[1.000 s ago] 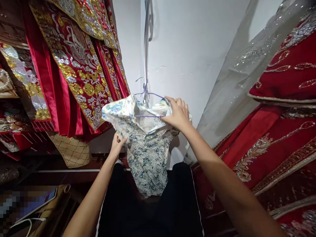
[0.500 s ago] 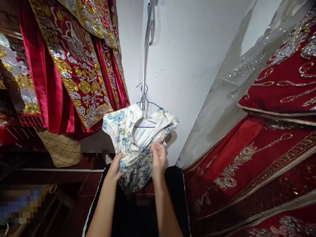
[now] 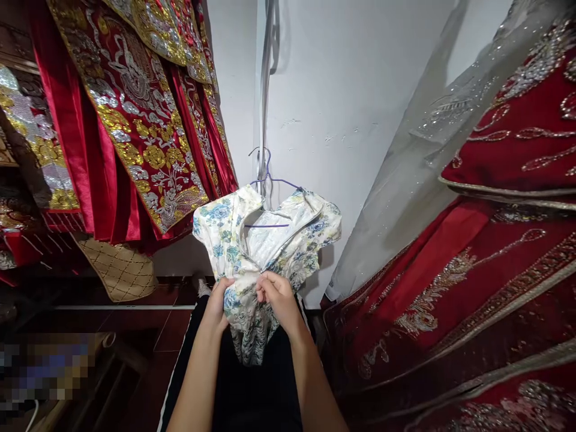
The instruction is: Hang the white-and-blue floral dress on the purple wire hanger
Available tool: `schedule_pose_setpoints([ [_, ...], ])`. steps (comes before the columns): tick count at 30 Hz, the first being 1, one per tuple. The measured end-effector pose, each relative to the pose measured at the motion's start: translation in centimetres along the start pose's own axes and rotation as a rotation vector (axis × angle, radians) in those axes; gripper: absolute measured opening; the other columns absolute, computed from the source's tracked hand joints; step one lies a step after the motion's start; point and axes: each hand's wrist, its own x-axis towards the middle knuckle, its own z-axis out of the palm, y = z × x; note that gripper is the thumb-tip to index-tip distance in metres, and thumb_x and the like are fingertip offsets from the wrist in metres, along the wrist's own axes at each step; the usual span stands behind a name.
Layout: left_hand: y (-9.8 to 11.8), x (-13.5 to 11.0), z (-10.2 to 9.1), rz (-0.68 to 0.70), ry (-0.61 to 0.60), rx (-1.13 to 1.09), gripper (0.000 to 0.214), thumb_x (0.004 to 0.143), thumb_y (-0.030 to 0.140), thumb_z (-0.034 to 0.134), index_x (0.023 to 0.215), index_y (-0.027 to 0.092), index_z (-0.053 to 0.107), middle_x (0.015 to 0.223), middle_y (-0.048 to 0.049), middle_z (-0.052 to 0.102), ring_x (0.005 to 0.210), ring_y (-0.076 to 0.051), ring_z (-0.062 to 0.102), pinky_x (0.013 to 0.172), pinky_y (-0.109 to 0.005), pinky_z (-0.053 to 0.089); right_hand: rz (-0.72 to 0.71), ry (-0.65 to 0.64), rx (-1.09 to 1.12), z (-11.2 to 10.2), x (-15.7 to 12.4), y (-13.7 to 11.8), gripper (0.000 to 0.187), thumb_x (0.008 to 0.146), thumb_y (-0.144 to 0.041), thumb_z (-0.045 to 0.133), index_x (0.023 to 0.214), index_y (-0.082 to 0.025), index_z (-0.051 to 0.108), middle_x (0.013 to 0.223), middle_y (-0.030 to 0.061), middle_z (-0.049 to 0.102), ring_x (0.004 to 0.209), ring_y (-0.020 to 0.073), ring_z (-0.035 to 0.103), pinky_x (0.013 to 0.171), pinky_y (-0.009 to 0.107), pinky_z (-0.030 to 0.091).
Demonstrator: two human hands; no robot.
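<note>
A white dress with blue and green flowers [image 3: 224, 231] hangs in front of me on a thin purple hanger [image 3: 270, 174]. Its neckline gapes, and the hanger's lower bar shows across the opening. At the left side of the bodice, my left hand [image 3: 220, 300] grips the cloth, thumb on the front and fingers partly hidden behind. My right hand [image 3: 275, 294] is closed in a pinch on the dress front, at the lower point of the neckline. Gathered darker fabric falls below both hands.
A white wall [image 3: 342, 120] with a hanging pale strap [image 3: 265, 72] stands behind the dress. To the left hang red robes with gold and silver embroidery [image 3: 153, 153]. Sheer white fabric [image 3: 382, 198] and red beaded gowns [image 3: 450, 270] fill the right. A wooden piece [image 3: 108, 341] sits lower left.
My right hand has moved left from beside the bodice and now pinches the dress at the neckline's point. The right shoulder of the dress is spread wider. My left hand keeps its hold.
</note>
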Motion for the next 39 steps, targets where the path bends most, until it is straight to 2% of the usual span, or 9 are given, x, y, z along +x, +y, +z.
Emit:
schedule_pose_setpoints([
  [5, -0.2, -0.3, -0.4, 0.662, 0.45, 0.322, 0.044, 0.072, 0.024, 0.074, 0.115, 0.02, 0.062, 0.114, -0.0064, 0.062, 0.11, -0.022, 0.059, 0.093, -0.032, 0.047, -0.011, 0.109, -0.072, -0.8, 0.0, 0.2, 0.024, 0.08, -0.021, 0.048, 0.057, -0.018, 0.055, 0.049, -0.0028, 0.047, 0.049, 0.0102, 0.041, 0.052, 0.025, 0.03],
  [8, -0.2, -1.5, -0.1, 0.914, 0.516, 0.626, 0.04, 0.076, 0.025, 0.073, 0.115, 0.022, 0.063, 0.125, -0.0071, 0.053, 0.118, -0.022, 0.052, 0.098, -0.033, 0.043, 0.041, 0.069, -0.089, -0.4, -0.2, 0.0, 0.024, 0.08, -0.021, 0.047, 0.057, -0.018, 0.055, 0.047, -0.0032, 0.047, 0.047, 0.0097, 0.04, 0.051, 0.024, 0.029],
  [10, -0.4, -2.6, 0.7, 0.86, 0.296, 0.758, 0.031, 0.079, 0.024, 0.069, 0.11, 0.022, 0.064, 0.125, -0.0077, 0.053, 0.118, -0.023, 0.051, 0.096, -0.033, 0.044, 0.073, 0.027, -0.108, 0.1, -0.5, -0.2, 0.025, 0.08, -0.021, 0.047, 0.057, -0.018, 0.056, 0.045, -0.0035, 0.046, 0.046, 0.0094, 0.04, 0.05, 0.023, 0.029],
  [12, -0.6, -3.6, 1.9, 0.668, 0.013, 0.783, 0.027, 0.082, 0.021, 0.063, 0.109, 0.021, 0.063, 0.118, -0.008, 0.058, 0.111, -0.022, 0.056, 0.089, -0.032, 0.048, 0.085, 0.008, -0.123, 0.5, -0.8, -0.5, 0.024, 0.079, -0.02, 0.047, 0.057, -0.018, 0.056, 0.044, -0.0038, 0.047, 0.045, 0.0091, 0.04, 0.05, 0.023, 0.03],
  [14, -0.8, -4.3, 3.0, 0.491, -0.149, 0.744, 0.028, 0.084, 0.018, 0.058, 0.112, 0.021, 0.06, 0.109, -0.0073, 0.061, 0.099, -0.02, 0.06, 0.082, -0.031, 0.05, 0.08, 0.011, -0.123, 0.5, -1.1, -0.8, 0.023, 0.078, -0.019, 0.047, 0.057, -0.018, 0.055, 0.044, -0.0039, 0.047, 0.045, 0.0091, 0.041, 0.05, 0.022, 0.031],
  [17, -0.8, -4.8, 4.1, 0.439, -0.182, 0.763, 0.027, 0.087, 0.019, 0.055, 0.114, 0.021, 0.057, 0.099, -0.0051, 0.062, 0.09, -0.018, 0.061, 0.082, -0.031, 0.05, 0.069, 0.006, -0.105, -0.1, -1.4, -1.0, 0.022, 0.078, -0.018, 0.046, 0.059, -0.018, 0.056, 0.043, -0.0044, 0.046, 0.045, 0.009, 0.042, 0.05, 0.022, 0.031],
  [21, -0.6, -5.0, 4.7, 0.464, -0.241, 0.931, 0.024, 0.09, 0.022, 0.056, 0.114, 0.023, 0.055, 0.101, -0.0046, 0.062, 0.098, -0.019, 0.061, 0.088, -0.032, 0.047, 0.029, 0.012, -0.079, -0.9, -1.6, -0.8, 0.022, 0.08, -0.019, 0.046, 0.063, -0.018, 0.059, 0.044, -0.0047, 0.047, 0.045, 0.0092, 0.041, 0.05, 0.022, 0.032],
  [29, -1.4, -5.2, 5.5, 0.418, -0.227, 0.954, 0.01, 0.097, 0.03, 0.046, 0.101, 0.023, 0.053, 0.078, 0.0015, 0.055, 0.069, -0.014, 0.054, 0.064, -0.024, 0.042, 0.05, -0.013, -0.007, -1.3, -1.9, -0.7, 0.022, 0.087, -0.024, 0.047, 0.072, -0.017, 0.062, 0.049, -0.004, 0.051, 0.046, 0.0087, 0.041, 0.049, 0.021, 0.03],
  [39, -1.1, -5.5, 5.0, 0.49, -0.23, 1.086, 0.007, 0.095, 0.024, 0.044, 0.095, 0.021, 0.051, 0.086, -0.0006, 0.052, 0.08, -0.017, 0.05, 0.071, -0.027, 0.038, 0.018, -0.068, 0.011, -1.3, -1.7, -1.3, 0.023, 0.086, -0.024, 0.049, 0.074, -0.016, 0.067, 0.047, -0.0034, 0.053, 0.045, 0.0084, 0.043, 0.049, 0.021, 0.032],
])
